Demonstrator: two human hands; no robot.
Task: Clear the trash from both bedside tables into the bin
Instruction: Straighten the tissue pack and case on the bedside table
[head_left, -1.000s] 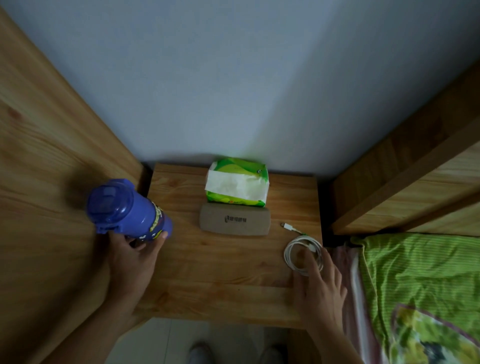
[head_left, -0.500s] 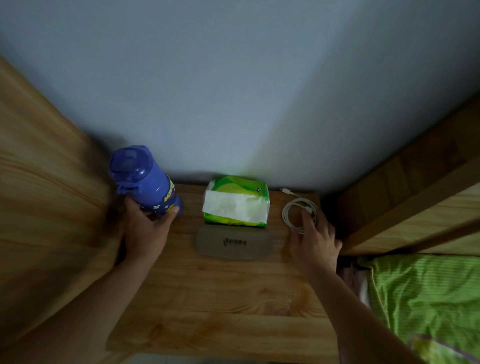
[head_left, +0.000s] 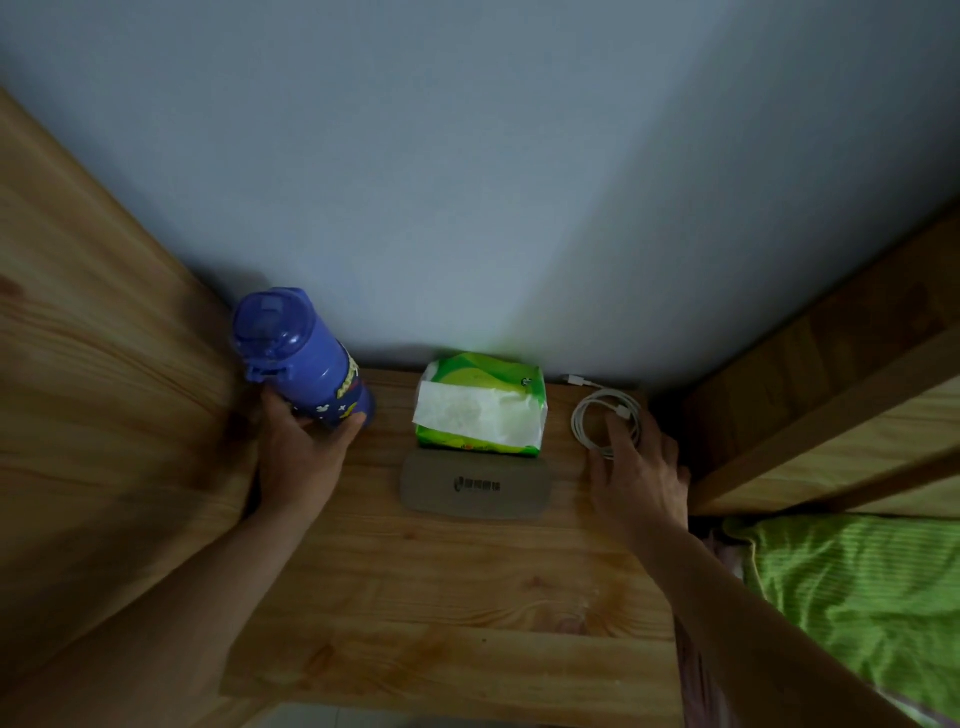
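Observation:
A purple water bottle (head_left: 298, 358) stands at the back left corner of the wooden bedside table (head_left: 441, 582), and my left hand (head_left: 306, 452) is wrapped around its lower part. A coiled white charging cable (head_left: 605, 413) lies at the back right corner. My right hand (head_left: 636, 478) rests flat there with spread fingers, fingertips on the coil's near edge. A green tissue pack (head_left: 480, 405) sits at the back centre against the wall, with a grey-brown glasses case (head_left: 475, 486) just in front of it. No bin is in view.
A wooden panel (head_left: 88, 415) rises along the left side of the table. A wooden bed frame (head_left: 831, 405) stands to the right, with a green blanket (head_left: 857, 597) below it. A pale wall (head_left: 467, 182) closes the back.
The bottle went from the table's left edge to the back left corner in my left hand. My right hand slid the cable coil from the front right to the back right corner.

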